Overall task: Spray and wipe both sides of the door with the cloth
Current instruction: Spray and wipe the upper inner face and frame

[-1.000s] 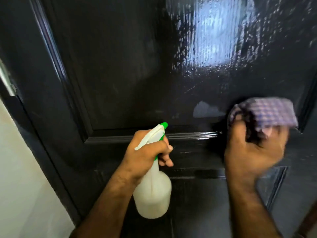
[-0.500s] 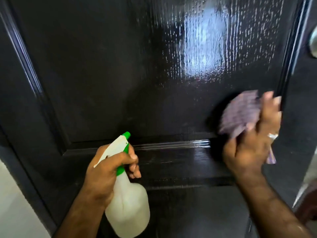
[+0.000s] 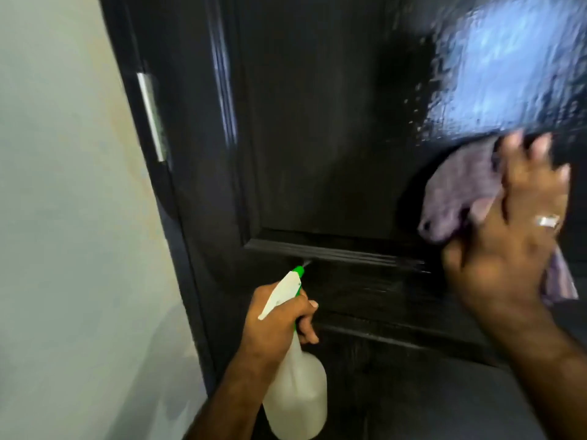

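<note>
2 hands are up in front of a black door (image 3: 317, 138). The left hand (image 3: 276, 322) holds a spray bottle (image 3: 297, 392). Its fingers are curled round the neck of the bottle, just under the white top. The bottle is pale and see-through, and it hangs down below the hand. Its green tip (image 3: 299, 270) points up at the door and sits very close to a ridge (image 3: 333, 254) that runs across the door.

The right hand (image 3: 508, 249) presses a purple cloth (image 3: 457, 192) on the door. The cloth is bunched up. Most of it sticks out to the left of the hand, and 1 corner hangs out under the hand on the right. The fingers are spread out over the cloth, and the thumb is tucked under it, so the hand grips the cloth. The hand and cloth look blurry. A silver ring (image 3: 547, 221) is on 1 finger.

Above the cloth, the door is wet and shiny. Lots of small drops (image 3: 422, 122) sit there, and a big blue-white patch of light (image 3: 508, 58) shows on the wet part. The left part of the door looks dull and dark.

A silver hinge (image 3: 152, 119) is on the left edge of the door. Next to it is a pale wall (image 3: 63, 217).
</note>
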`<state>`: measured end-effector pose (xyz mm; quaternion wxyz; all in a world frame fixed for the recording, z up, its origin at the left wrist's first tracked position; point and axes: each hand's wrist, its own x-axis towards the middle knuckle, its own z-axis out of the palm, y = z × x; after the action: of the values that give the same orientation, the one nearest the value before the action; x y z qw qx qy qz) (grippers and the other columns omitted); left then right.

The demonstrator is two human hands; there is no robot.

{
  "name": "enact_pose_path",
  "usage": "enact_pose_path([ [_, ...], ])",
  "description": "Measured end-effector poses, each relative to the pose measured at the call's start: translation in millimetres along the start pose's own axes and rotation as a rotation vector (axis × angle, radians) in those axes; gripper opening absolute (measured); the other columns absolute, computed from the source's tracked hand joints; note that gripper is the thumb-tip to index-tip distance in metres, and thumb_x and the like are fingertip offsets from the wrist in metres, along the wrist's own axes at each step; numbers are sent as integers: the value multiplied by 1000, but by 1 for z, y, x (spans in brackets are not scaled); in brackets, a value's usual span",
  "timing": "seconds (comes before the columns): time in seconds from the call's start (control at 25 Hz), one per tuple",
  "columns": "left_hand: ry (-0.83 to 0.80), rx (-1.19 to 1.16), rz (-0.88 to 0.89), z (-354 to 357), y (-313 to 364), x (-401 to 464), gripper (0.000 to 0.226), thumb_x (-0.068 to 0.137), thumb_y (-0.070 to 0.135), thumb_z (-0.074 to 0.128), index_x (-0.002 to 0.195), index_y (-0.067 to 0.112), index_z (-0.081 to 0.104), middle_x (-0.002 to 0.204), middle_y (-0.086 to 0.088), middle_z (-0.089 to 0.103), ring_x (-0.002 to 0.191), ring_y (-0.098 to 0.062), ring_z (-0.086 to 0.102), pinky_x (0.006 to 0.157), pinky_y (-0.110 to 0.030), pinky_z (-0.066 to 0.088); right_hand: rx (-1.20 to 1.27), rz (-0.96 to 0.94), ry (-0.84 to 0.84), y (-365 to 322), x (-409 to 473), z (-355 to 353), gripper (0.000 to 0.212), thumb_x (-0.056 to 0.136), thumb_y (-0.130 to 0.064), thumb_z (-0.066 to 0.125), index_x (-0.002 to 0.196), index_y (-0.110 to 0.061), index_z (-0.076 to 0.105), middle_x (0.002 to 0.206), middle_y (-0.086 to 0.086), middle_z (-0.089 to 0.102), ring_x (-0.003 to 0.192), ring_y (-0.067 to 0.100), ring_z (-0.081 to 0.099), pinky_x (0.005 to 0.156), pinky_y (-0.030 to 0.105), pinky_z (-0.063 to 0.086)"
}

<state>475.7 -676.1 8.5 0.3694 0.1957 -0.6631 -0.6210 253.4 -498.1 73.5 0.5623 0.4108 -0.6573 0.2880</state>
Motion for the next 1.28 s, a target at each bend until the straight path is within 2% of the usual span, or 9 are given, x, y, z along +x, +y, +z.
enact_pose_path([
  [0.12,118,10,-36,-30,-8,5,38,94,-1,66,60,15,69,57,-18,55,49,-28,58,56,-37,56,50,-10,57,-67,64,30,64,85,1,57,148,9,52,168,34,29,158,50,20,131,62,9],
  [0.32,345,14,68,-78,-12,7,7,92,2,68,86,-1,68,63,-11,66,59,-28,68,55,-30,57,189,-455,-127,-204,57,119,66,91,-7,59,156,2,49,171,26,30,160,50,21,129,64,16],
  [0.48,436,56,57,-109,-25,-4,7,94,-2,66,92,2,70,66,-11,71,59,-27,70,55,-28,58,176,-748,-402,-194,-74,127,73,94,-16,65,163,-9,42,178,12,18,165,40,8,134,57,7],
  [0.56,451,98,49,-122,-34,-5,8,95,-3,64,90,-1,70,68,-12,71,61,-30,71,55,-28,57,141,-840,-452,-178,-87,114,68,93,-16,55,160,-10,48,177,11,20,165,39,10,134,55,1],
  [0.68,500,71,37,-127,-36,2,10,97,-2,63,89,-1,70,69,-11,72,59,-27,71,56,-29,59,103,-683,-259,-198,7,119,69,95,-17,38,163,-5,39,176,18,21,164,42,12,132,58,-5],
  [0.84,610,20,-58,-129,-31,15,10,97,6,68,107,8,70,83,-10,75,61,-19,73,56,-23,60,169,-354,-133,-269,143,146,77,94,-15,44,167,-1,23,177,22,10,163,50,4,131,64,1],
  [0.92,664,-40,-87,-132,-30,21,21,94,3,72,112,14,69,86,-10,75,60,-19,72,55,-23,60,231,-492,-236,-290,98,175,74,97,-13,43,168,-2,23,176,23,14,164,47,3,133,58,-1],
  [1.08,704,-31,-26,-137,-46,16,28,83,-6,81,106,6,71,86,-19,73,66,-33,71,56,-29,61,268,-870,-369,-281,0,183,54,101,-21,39,148,-10,63,167,12,45,159,43,30,133,57,3],
  [1.28,646,-14,-66,-144,-78,11,19,88,-5,74,91,13,73,80,-12,74,71,-36,72,62,-41,61,240,-462,-188,-285,106,176,60,106,-7,28,165,0,30,175,22,19,162,50,14,132,62,3],
])
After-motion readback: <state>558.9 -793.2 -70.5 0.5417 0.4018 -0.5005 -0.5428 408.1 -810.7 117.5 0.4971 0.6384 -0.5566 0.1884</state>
